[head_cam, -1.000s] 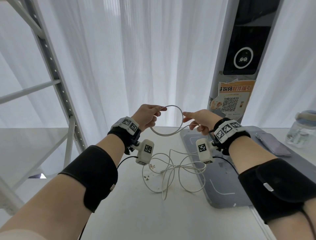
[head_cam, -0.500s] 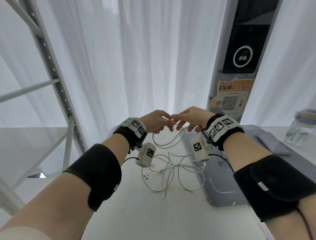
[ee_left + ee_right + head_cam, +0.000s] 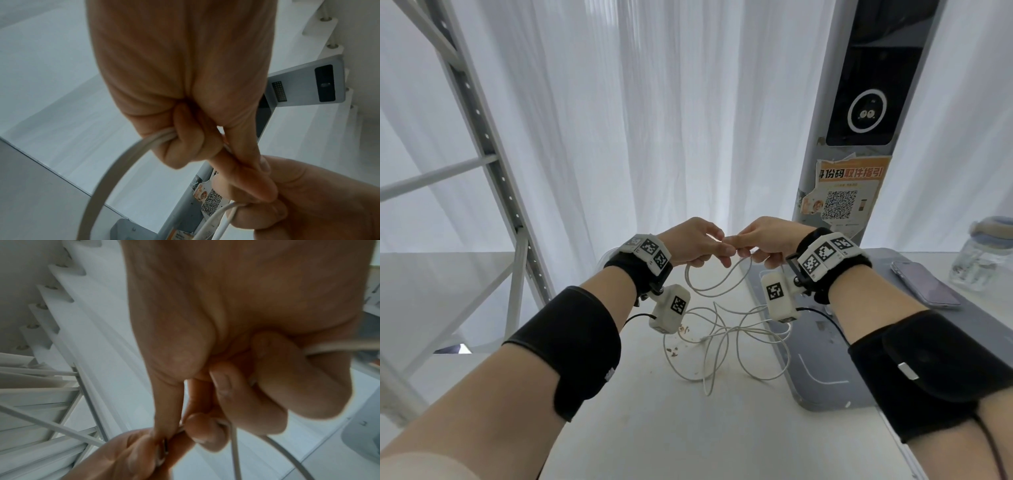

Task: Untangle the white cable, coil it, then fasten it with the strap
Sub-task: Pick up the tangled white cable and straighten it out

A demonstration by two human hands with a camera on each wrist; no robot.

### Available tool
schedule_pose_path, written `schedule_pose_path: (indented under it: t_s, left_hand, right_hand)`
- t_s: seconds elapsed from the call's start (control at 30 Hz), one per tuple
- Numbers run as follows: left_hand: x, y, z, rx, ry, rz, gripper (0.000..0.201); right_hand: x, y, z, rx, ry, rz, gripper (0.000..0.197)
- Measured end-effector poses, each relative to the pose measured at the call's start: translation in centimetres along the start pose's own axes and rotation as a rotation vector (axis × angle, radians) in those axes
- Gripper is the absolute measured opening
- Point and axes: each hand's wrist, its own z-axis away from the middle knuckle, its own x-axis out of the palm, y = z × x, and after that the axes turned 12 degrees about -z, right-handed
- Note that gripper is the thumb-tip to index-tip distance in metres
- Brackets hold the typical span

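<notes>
The white cable [image 3: 726,337] hangs in loose tangled loops from both hands down to the white table [image 3: 654,428]. My left hand [image 3: 697,245] and right hand [image 3: 763,241] meet above the table, fingertips touching, each gripping the cable. In the left wrist view the left hand [image 3: 185,142] curls its fingers round the cable [image 3: 115,164], which arcs down to the left. The right wrist view has the right hand [image 3: 207,431] pinching the cable [image 3: 234,456] at thumb and forefinger. No strap is visible.
A grey mat [image 3: 825,363] lies on the table to the right, with a phone [image 3: 924,284] on it and a glass jar [image 3: 983,257] beyond. A grey kiosk post [image 3: 859,137] stands behind. A metal rack [image 3: 482,154] rises at left. Small crumbs [image 3: 674,351] dot the table.
The hands were apart, stretching one loop of cable between them; they have come together so the fingertips meet, and the loop now sags below them.
</notes>
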Motion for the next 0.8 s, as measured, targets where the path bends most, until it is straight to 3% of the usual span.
schedule_pose_path:
  t_s: [0.2,0.37,0.53,0.7,0.8]
  left_hand:
    - [-0.23,-0.49,-0.29,-0.002,0.083,0.044,0.026]
    - [-0.25,-0.52,-0.31,0.015,0.081,0.052,0.022]
    - [-0.15,-0.83,-0.49,-0.037,0.136,0.043,0.026]
    - [0.26,-0.96,-0.63,-0.002,0.263,0.000,0.033]
    - [-0.02,-0.91,-0.83,-0.007,0.357,0.116,0.031]
  right_hand:
    - [0.70,0.07,0.23,0.012,-0.011,-0.046,0.046]
    - [0.98,0.54,0.21,-0.054,-0.024,-0.125,0.035]
    - [0.89,0.88,-0.06,-0.126,0.122,-0.235,0.032]
    - [0.84,0.73,-0.04,-0.165,0.167,-0.268,0.032]
    - [0.90,0.68,-0.05,-0.177,0.202,-0.298,0.032]
